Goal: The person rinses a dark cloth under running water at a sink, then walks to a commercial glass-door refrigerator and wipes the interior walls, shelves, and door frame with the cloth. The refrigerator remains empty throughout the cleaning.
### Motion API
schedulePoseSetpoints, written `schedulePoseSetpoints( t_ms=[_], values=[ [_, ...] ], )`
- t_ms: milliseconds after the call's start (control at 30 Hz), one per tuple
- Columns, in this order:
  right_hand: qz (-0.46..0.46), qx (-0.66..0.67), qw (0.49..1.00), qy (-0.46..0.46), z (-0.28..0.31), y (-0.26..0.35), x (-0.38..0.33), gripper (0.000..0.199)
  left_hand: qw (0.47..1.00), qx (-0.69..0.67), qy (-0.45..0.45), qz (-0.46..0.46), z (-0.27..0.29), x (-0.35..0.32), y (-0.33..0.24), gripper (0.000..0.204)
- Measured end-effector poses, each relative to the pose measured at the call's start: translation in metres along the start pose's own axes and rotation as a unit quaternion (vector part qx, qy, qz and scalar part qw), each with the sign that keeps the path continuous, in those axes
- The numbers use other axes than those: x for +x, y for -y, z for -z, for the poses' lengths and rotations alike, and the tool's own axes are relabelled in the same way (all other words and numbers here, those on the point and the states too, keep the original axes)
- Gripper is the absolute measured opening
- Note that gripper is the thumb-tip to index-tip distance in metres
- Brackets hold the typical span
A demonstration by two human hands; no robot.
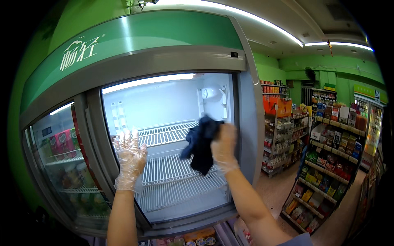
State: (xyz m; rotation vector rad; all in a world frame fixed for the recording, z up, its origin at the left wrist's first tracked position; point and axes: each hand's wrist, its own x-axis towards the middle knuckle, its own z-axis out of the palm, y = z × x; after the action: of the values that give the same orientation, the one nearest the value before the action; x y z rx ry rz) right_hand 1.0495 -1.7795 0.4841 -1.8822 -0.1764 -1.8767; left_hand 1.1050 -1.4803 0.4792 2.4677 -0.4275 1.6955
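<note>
My right hand [225, 147], in a clear plastic glove, is closed on a dark navy cloth [202, 143]. The cloth hangs bunched before the wire shelves [168, 170] of an upright display fridge [213, 58], near the right side of its opening; hand and cloth are slightly blurred. Also gloved, my left hand [130, 158] is raised with its fingers apart at the left edge of the opening, beside the grey door frame [97, 141]. Nothing shows in it. Whether its fingertips touch the frame or a shelf, I cannot tell.
Behind the glass on the left stand pink packs [63, 140] and several tubs. Packaged goods [200, 237] lie below the fridge's lower edge. To the right, a tilted-looking snack rack [326, 168] and further store shelves [283, 135] line the aisle floor [271, 192].
</note>
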Motion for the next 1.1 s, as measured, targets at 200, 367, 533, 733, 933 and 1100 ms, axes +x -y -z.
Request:
schedulePoseSetpoints(
  t_ms=[200, 367, 533, 733, 933, 1100],
  values=[
    [-0.063, 0.089, 0.993, 0.039, -0.027, 0.027, -0.018, 0.055, 0.999, -0.005, -0.008, 0.039, -0.003, 0.001, -0.017, 0.059],
    [0.154, -0.044, 0.984, 0.083, -0.077, 0.046, -0.034, 0.022, 0.998, -0.012, -0.052, 0.033, -0.009, 0.000, -0.020, 0.055],
    [0.227, 0.002, 0.965, 0.130, -0.064, 0.044, -0.018, 0.021, 0.998, 0.002, -0.065, 0.024, -0.005, -0.002, -0.017, 0.053],
    [0.155, -0.170, 0.956, 0.181, -0.008, 0.006, -0.010, 0.015, 0.996, -0.009, -0.077, 0.032, -0.009, -0.005, -0.019, 0.053],
    [-0.152, 0.112, 0.948, 0.258, 0.075, 0.022, 0.061, 0.017, 0.996, -0.010, -0.080, 0.037, -0.006, -0.004, -0.020, 0.052],
    [-0.070, 0.324, 0.943, -0.023, 0.060, 0.040, 0.083, 0.017, 0.993, -0.043, -0.103, 0.037, -0.006, -0.006, -0.020, 0.051]
  ],
)
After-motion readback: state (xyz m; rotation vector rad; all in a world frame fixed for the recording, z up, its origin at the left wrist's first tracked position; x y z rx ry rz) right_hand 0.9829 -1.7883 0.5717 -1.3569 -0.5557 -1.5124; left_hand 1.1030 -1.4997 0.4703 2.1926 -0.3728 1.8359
